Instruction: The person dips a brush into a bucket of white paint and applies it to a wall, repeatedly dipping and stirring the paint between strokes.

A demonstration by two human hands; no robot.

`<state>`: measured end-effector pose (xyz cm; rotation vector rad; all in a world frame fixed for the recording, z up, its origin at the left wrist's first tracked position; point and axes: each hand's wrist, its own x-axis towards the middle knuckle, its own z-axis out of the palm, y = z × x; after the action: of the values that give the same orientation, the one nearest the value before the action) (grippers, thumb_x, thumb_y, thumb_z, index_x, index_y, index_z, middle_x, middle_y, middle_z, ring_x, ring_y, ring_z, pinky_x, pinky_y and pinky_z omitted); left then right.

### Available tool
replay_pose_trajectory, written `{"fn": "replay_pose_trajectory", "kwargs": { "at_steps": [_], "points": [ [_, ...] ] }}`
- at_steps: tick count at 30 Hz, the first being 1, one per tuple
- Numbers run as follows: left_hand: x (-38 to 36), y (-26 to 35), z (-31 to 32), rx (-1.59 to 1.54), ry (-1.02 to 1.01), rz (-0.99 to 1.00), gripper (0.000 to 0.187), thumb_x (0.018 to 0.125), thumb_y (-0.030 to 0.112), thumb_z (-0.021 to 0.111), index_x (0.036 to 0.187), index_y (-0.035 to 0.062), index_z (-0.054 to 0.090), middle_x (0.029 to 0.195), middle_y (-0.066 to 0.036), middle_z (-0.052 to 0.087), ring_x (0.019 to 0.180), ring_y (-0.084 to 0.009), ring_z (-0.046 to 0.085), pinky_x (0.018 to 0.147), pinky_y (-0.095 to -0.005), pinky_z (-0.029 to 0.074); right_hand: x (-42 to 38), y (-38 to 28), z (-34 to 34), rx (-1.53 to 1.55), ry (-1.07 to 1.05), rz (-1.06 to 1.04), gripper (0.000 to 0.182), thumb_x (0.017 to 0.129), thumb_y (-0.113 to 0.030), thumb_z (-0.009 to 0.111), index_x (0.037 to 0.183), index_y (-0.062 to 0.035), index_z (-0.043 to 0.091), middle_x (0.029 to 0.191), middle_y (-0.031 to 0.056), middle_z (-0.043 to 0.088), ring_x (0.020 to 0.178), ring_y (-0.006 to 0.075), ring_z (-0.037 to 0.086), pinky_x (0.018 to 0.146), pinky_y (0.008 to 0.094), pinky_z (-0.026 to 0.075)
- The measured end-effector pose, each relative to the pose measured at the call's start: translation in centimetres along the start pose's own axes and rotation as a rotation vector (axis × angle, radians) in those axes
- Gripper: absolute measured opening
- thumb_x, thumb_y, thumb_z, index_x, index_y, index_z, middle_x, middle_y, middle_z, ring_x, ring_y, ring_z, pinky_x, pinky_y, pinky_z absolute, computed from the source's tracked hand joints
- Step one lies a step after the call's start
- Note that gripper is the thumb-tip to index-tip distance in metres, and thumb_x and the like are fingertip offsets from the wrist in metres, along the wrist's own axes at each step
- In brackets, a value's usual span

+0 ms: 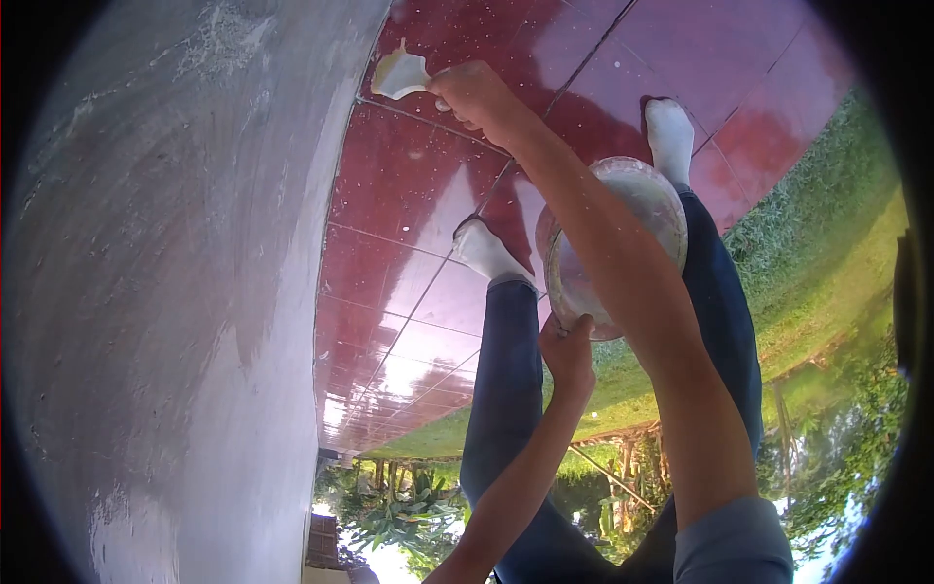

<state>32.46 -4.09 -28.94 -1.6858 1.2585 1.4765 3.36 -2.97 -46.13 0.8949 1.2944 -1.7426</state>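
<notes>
At the top of the view, my right hand [477,97] is closed round the handle of a putty knife [401,74] with pale, wet-looking paste on its blade. The blade is near the foot of the wall, over the red tiles; whether it touches either is unclear. My left hand [568,352] grips the rim of a round, pale bucket [647,200] between my legs. Whitish smears show on the bucket, and my right forearm crosses in front of it, hiding part of it.
A grey wall [185,292] with whitish streaks fills the left side. Glossy red floor tiles [418,204] carry small white specks. My feet, in white socks [669,141], stand on them. Grass [808,234] borders the tiles at the right; plants and trees show at the bottom.
</notes>
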Motion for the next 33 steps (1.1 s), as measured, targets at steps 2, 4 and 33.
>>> {"fn": "replay_pose_trajectory", "kwargs": {
  "at_steps": [2, 4, 33],
  "points": [
    [-0.4, 0.7, 0.4, -0.008, 0.015, 0.021, 0.023, 0.076, -0.002, 0.063, 0.099, -0.0031, 0.064, 0.085, -0.002, 0.065, 0.075, -0.0095, 0.057, 0.07, -0.0266, 0.044, 3.6, 0.0, 2.2, -0.467, 0.273, -0.278, 0.021, 0.089, -0.021, 0.064, 0.09, -0.0027, 0.075, 0.067, 0.0025, 0.058, 0.051, 0.0103, 0.045, 0.048, 0.0297, 0.035],
    [-0.3, 0.8, 0.2, -0.015, 0.041, 0.039, 0.022, 0.076, -0.002, 0.063, 0.099, -0.0029, 0.064, 0.085, -0.002, 0.065, 0.075, -0.0093, 0.057, 0.069, -0.0263, 0.044, 3.1, -2.0, 4.9, -0.481, 0.324, -0.323, 0.022, 0.087, -0.021, 0.063, 0.089, -0.0019, 0.074, 0.066, 0.0051, 0.058, 0.051, 0.0127, 0.047, 0.049, 0.0314, 0.038],
    [-0.7, -0.9, -1.3, -0.174, 0.021, 0.089, 0.025, 0.083, 0.006, 0.071, 0.106, -0.0025, 0.065, 0.09, -0.001, 0.067, 0.079, -0.0063, 0.059, 0.068, -0.0246, 0.046, 1.1, 8.2, 8.4, -0.556, -0.102, -0.283, 0.028, 0.08, -0.021, 0.057, 0.096, -0.0031, 0.073, 0.097, 0.0245, 0.07, 0.097, 0.0403, 0.068, 0.084, 0.0455, 0.052]
  ]
}}
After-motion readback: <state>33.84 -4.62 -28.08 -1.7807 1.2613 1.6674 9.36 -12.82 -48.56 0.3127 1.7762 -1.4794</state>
